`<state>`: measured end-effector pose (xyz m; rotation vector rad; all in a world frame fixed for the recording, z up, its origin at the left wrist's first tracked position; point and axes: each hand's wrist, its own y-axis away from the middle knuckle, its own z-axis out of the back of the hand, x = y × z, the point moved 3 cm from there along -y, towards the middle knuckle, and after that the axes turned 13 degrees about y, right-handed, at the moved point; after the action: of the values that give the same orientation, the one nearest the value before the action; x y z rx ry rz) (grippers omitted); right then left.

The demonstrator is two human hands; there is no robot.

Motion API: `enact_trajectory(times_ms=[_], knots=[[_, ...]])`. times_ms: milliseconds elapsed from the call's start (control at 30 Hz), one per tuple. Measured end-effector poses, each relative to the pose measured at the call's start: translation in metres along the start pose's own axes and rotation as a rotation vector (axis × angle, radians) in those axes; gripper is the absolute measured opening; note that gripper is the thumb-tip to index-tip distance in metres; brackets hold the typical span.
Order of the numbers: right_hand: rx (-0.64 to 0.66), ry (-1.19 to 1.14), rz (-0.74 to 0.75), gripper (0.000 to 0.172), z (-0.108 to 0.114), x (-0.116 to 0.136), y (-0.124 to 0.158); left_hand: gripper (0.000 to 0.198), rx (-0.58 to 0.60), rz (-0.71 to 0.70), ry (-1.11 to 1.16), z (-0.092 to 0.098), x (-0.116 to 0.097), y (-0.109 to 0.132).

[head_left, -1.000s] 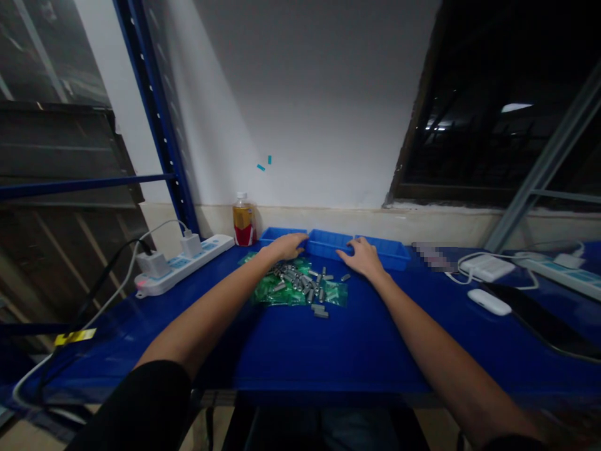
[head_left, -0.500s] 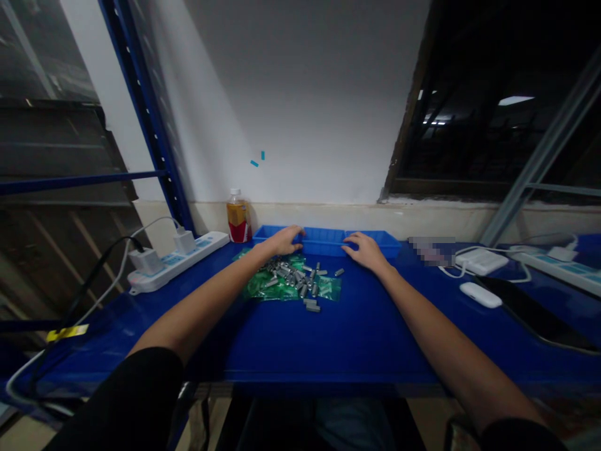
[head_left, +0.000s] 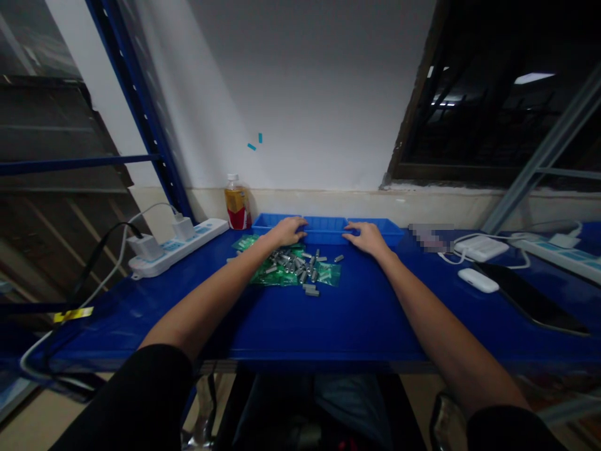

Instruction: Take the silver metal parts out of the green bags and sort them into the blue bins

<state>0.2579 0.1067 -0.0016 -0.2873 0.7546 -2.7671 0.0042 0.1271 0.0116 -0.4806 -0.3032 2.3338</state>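
Three blue plastic bins stand in a row at the back of the table. My left hand (head_left: 290, 231) grips the left end of the middle bin (head_left: 325, 237), fingers over the rim and thumb at the front. At its other end my right hand (head_left: 365, 238) holds on in the same way, beside the right bin (head_left: 392, 233). Partly behind my left hand is the left bin (head_left: 263, 222). In front of the bins, a pile of small grey metal cylinders (head_left: 295, 263) lies on green plastic bags (head_left: 277, 277). My left forearm covers part of the pile.
A drink bottle (head_left: 238, 205) stands behind the left bin's end. Power strips (head_left: 200, 236) with cables lie on the left and right. A white case (head_left: 477, 280), a dark phone (head_left: 530, 300) and a white charger (head_left: 483, 248) lie to the right on the blue table (head_left: 338, 326).
The camera view has tilted down slightly, so everything sits higher in the picture. Both hands stay at the ends of the middle bin, with small finger shifts.
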Motion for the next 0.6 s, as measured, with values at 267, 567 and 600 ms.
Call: enact_trajectory(times_ms=[267,567,600], knots=[[0.01,-0.001,0.01,0.031,0.003,-0.004,0.007,0.046,0.06,0.025,0.025,0.008,-0.02,0.0],[-0.005,0.07,0.09,0.03,0.006,0.003,0.01,0.045,-0.416,0.319,0.001,0.07,0.027,0.082],[0.0,0.073,0.086,0.029,0.006,0.004,0.01,0.046,-0.421,0.389,-0.014,0.072,0.036,0.095]])
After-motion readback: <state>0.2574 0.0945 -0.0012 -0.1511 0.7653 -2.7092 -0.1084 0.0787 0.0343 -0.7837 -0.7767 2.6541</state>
